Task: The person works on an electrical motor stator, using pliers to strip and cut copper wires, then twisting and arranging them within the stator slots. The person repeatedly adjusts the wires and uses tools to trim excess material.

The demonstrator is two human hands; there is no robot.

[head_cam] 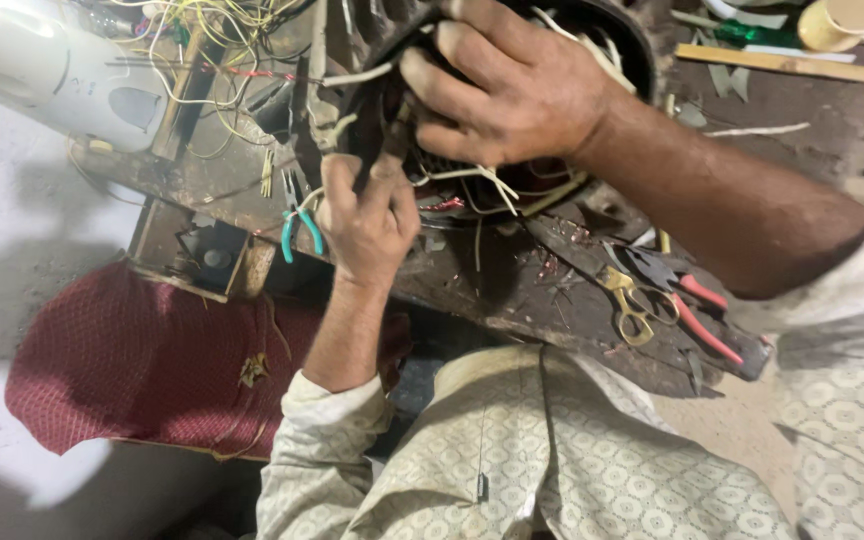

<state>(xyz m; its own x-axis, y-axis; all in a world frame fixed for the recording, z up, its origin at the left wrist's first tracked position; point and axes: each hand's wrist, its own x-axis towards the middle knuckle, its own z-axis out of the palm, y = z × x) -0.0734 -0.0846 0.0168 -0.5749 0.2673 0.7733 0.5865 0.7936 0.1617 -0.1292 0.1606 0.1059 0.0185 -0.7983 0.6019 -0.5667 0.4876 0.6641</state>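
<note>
Patterned cream cloth of our shirt (522, 450) fills the bottom of the view, closest to us, just below the near edge of the dark, grimy workbench (512, 290), which we use as our landmark. On the bench's far part sits the biggest thing we handle, a round black motor housing (372, 60) with pale sleeved wires (472, 180) spilling from its open face. Left of the bench and lower, a maroon dotted cushion (142, 360) lies on the pale floor. Beyond the bench's far left corner a white cylindrical casing (52, 70) rests beside a tangle of thin yellow and white wires (202, 40).

Our right hand (512, 90) spreads over the motor's opening, fingers curled down onto the winding and pressing on it; whether it pinches any one wire we cannot tell. Our left hand (367, 215) rises from the bench's near edge, fingers closed around a dark thin piece or bundle at the lower rim of the motor; what exactly it grips is too dark to tell.

On the bench's right part lie red-handled pliers (697, 315) touching brass-coloured scissors (632, 305). Small teal-handled pliers (297, 225) lie just left of the left hand. At the bench's far right sit a wooden strip (772, 62) and a cream cup (847, 22).
</note>
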